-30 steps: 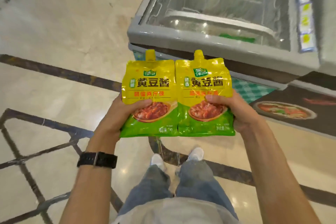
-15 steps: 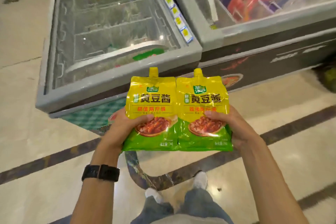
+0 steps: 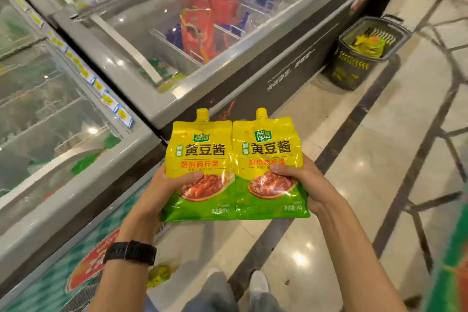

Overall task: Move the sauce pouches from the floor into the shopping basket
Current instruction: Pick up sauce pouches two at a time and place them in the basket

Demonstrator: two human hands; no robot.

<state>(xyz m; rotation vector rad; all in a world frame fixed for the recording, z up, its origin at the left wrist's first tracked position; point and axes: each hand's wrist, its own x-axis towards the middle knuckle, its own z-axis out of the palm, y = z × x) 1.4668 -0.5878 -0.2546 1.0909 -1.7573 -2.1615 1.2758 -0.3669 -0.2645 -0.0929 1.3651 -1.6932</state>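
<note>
Two hands (image 3: 158,194) (image 3: 312,186) forward, level — around upright sauce pouches (image 3: 200,149) (image 3: 269,147)

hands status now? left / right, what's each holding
Left hand: grips the left sauce pouch, thumb across its front.
Right hand: grips the right sauce pouch, thumb across its front.

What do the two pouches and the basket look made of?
Left pouch and right pouch: probably flexible plastic film, glossy, judging by the glare streaks and creases. Basket: probably hard moulded plastic, dark and matte, with slotted walls.
</note>
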